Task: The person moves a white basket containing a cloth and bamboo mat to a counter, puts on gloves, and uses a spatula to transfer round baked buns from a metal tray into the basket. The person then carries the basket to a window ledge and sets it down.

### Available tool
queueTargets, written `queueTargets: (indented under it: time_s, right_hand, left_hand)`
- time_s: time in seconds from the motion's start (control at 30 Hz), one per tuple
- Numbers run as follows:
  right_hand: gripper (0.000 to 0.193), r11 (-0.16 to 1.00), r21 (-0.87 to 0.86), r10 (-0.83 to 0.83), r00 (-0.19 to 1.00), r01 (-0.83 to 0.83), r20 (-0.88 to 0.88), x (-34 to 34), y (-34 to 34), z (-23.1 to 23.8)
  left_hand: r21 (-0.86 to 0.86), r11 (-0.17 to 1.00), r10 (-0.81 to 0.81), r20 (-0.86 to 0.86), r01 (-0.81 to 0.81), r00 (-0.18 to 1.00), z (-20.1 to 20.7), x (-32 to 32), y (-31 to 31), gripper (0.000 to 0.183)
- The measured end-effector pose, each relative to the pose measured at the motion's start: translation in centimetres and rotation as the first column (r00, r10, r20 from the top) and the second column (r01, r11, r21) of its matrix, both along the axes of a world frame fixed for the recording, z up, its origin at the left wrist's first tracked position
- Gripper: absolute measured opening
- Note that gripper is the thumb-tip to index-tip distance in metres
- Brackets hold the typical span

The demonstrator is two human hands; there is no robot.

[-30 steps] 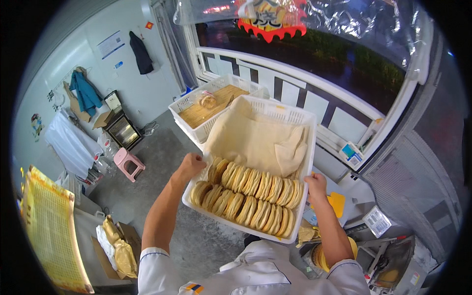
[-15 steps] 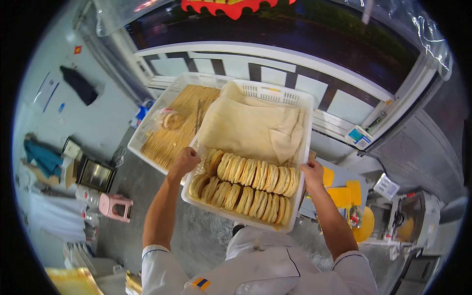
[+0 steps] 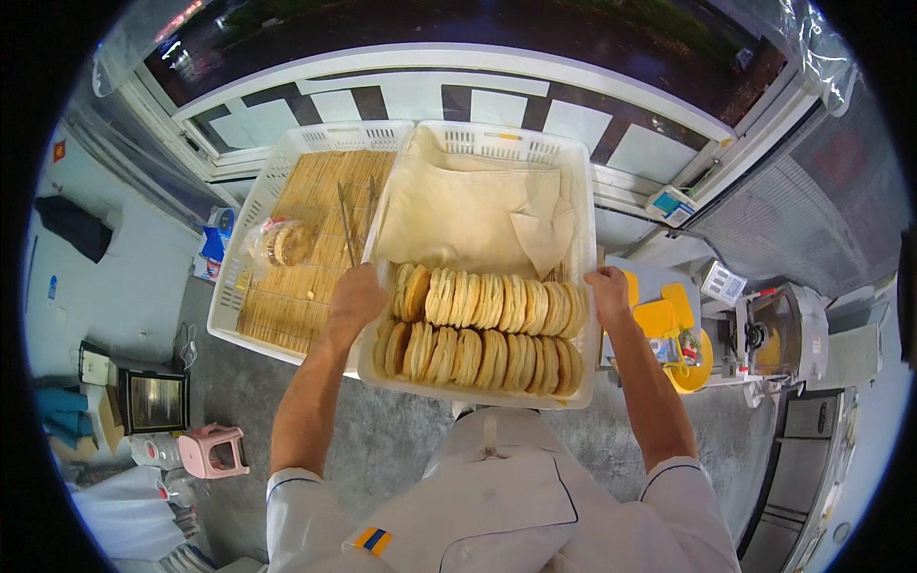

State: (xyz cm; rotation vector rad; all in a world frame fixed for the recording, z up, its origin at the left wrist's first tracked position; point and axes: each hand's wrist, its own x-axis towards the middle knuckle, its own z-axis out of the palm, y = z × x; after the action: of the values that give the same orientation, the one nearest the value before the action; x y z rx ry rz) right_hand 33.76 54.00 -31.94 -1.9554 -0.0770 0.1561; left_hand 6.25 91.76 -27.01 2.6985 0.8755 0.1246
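Observation:
A white plastic crate (image 3: 478, 395) is in front of me, with two rows of round flatbreads (image 3: 478, 301) standing on edge in its near half. A cream cloth (image 3: 468, 215) covers its far half, one corner folded over. My left hand (image 3: 360, 294) is closed on the crate's left rim, next to the end of the far row. At the opposite side my right hand (image 3: 608, 289) has its fingers curled over the right rim. Parts of the fingers of both hands are hidden.
To the left stands another white crate (image 3: 223, 291), lined with a bamboo mat (image 3: 310, 201). Metal tongs (image 3: 347, 224) and a clear bag of flatbreads (image 3: 287, 243) lie in it. A window frame (image 3: 458, 59) runs behind. Yellow trays (image 3: 659, 315) sit right; a pink stool (image 3: 212, 451) stands lower left.
My view has turned and shifted, so the crates now appear squarer to me. Both hands stay on the rim of the flatbread crate, whose contents look the same.

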Motion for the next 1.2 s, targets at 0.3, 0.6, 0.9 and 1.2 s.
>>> queueTargets:
  time_s: [0.3, 0.6, 0.9, 1.2]
  right_hand:
    - [0.031, 0.995, 0.045, -0.093, 0.996, 0.093, -0.01, -1.1, 0.8, -0.4]
    - [0.04, 0.998, -0.056, -0.025, 0.992, 0.032, 0.123, -1.3, 0.1, -0.8]
    - [0.028, 0.907, 0.404, 0.179, 0.977, -0.117, -0.119, -14.1, -23.6, -0.8]
    - [0.018, 0.789, 0.349, -0.22, 0.763, 0.505, -0.607, -30.7, -56.7, -13.0]
  left_hand:
    - [0.087, 0.996, -0.012, -0.054, 0.017, 0.998, 1.0, 1.1, -1.2, 0.019]
    - [0.154, 0.988, -0.027, -0.002, 0.027, 1.0, -0.1, 0.4, -0.6, 0.021]
    - [0.039, 0.999, -0.039, 0.7, 0.016, 0.713, 3.4, -8.0, -19.7, 0.027]
    - [-0.303, 0.468, -0.781, 0.297, 0.83, 0.549, -4.7, -2.5, -60.6, 0.042]
